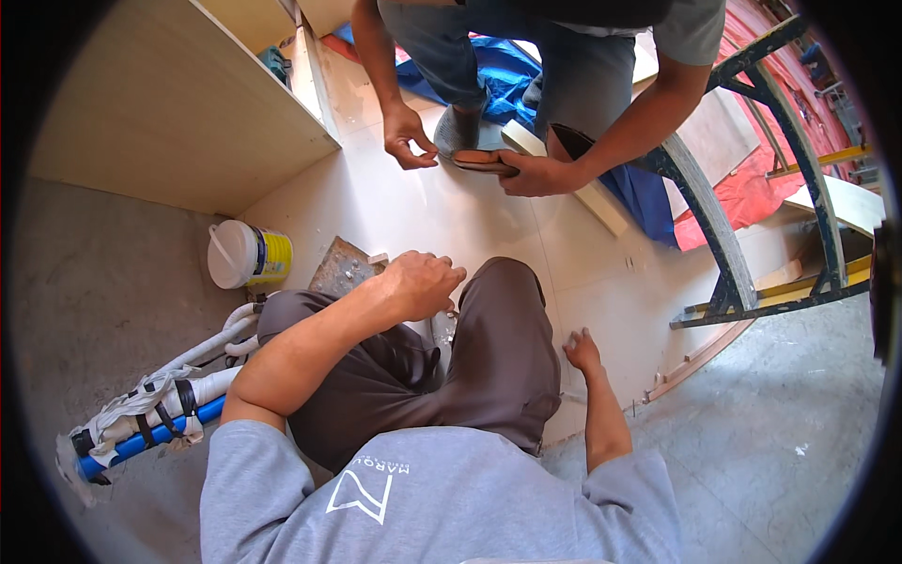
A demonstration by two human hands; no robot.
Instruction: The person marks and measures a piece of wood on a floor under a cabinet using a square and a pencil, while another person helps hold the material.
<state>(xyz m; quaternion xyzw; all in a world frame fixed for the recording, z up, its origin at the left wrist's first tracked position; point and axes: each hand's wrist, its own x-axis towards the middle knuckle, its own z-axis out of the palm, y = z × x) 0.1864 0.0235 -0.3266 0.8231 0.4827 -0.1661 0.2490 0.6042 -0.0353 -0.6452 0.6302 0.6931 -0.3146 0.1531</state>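
Glossy floor tiles [601, 273]; rough slab [339, 267], possibly wood; smooth plastic bucket [246, 254].

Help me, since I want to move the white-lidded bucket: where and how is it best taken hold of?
Probably by what looks like a white handle across the lid, coming straight down from above: the bucket appears upright, with nothing else covering its top.

The grey shirt [489, 512] bears white lettering [383, 466] and logo [362, 497], the bucket [232, 256] a yellow label [273, 256].

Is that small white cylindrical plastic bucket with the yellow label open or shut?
Shut: a flat, round white lid covers the bucket.
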